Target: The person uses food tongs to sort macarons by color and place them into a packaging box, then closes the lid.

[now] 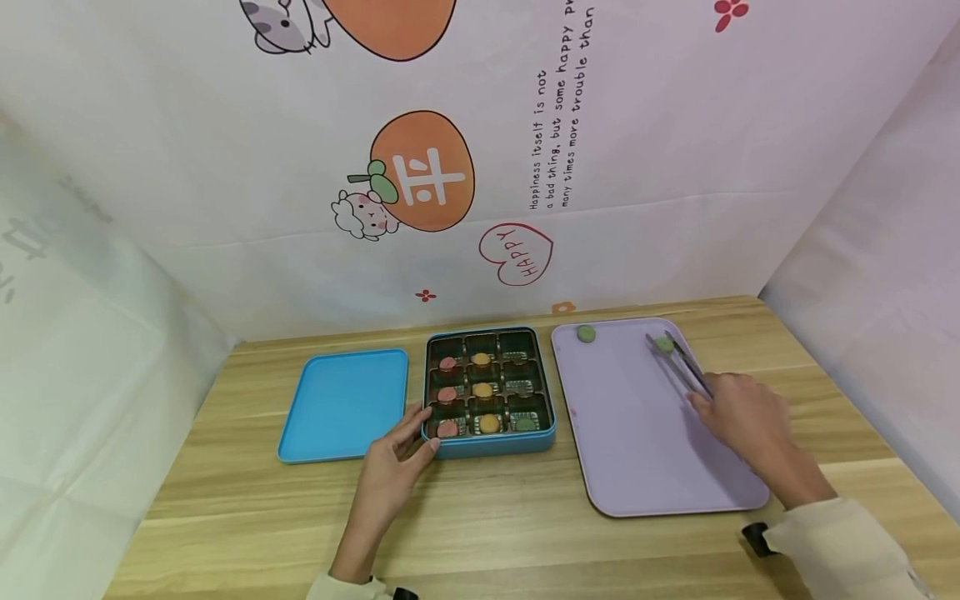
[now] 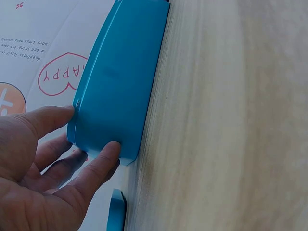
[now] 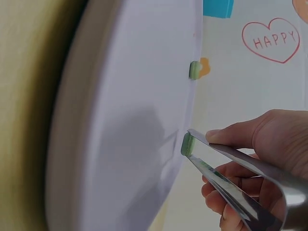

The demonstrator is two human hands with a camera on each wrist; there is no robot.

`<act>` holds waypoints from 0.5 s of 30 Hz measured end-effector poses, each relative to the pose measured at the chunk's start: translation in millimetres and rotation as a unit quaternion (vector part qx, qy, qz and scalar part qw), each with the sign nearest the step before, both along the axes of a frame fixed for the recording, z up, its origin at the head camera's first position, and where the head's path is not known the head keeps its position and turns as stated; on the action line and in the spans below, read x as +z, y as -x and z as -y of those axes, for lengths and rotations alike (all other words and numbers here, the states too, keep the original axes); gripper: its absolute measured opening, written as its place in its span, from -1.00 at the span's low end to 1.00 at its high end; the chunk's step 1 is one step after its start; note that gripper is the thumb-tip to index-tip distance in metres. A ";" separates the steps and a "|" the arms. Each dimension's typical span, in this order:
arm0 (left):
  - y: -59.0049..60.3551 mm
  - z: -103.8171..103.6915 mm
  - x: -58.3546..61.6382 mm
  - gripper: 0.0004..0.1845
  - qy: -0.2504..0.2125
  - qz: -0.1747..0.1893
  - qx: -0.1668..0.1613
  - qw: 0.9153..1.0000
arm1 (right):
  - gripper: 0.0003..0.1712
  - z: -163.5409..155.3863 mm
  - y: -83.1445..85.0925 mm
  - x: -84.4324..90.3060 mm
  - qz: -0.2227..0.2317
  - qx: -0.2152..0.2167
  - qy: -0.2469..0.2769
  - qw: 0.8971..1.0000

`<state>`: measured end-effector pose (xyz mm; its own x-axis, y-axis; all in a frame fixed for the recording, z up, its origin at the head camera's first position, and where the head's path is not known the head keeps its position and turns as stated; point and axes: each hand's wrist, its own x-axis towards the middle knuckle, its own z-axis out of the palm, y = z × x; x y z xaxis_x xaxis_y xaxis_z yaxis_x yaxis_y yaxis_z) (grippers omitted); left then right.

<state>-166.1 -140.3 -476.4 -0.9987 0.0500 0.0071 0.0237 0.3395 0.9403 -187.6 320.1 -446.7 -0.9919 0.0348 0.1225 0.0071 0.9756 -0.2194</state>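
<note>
My right hand (image 1: 746, 417) holds metal tongs (image 3: 231, 187) over the lilac tray (image 1: 630, 442). Their tips sit on either side of a green macaron (image 3: 187, 143), near the tray's far right. Another green macaron (image 1: 586, 333) lies at the tray's far left corner. With thumb and fingers, my left hand (image 1: 392, 462) grips the front left corner of a blue tin box (image 2: 115, 72). In its divided insert, pink macarons (image 1: 447, 428) fill the left column and yellow macarons (image 1: 489, 423) the middle one. A green macaron (image 1: 526, 424) occupies the right column's front compartment.
A blue lid (image 1: 345, 408) lies flat to the left of the box. The lilac tray is to the box's right on the wooden table (image 1: 510, 533). A printed white cloth (image 1: 637, 233) stands behind the table.
</note>
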 end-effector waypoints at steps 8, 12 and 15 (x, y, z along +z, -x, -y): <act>0.3 0.0 -1.2 -0.45 -0.002 0.000 -0.001 1.000 | -0.73 18.6 -7.7 12.3 -0.006 0.016 -0.006 1.000; 2.0 0.2 -2.7 -0.45 0.002 0.003 0.002 1.000 | -0.73 34.0 -12.7 18.1 -0.038 0.040 -0.016 0.998; 3.2 0.6 -3.8 -0.45 0.006 0.006 0.006 1.000 | -0.66 46.0 -16.0 21.7 -0.057 0.056 -0.021 0.997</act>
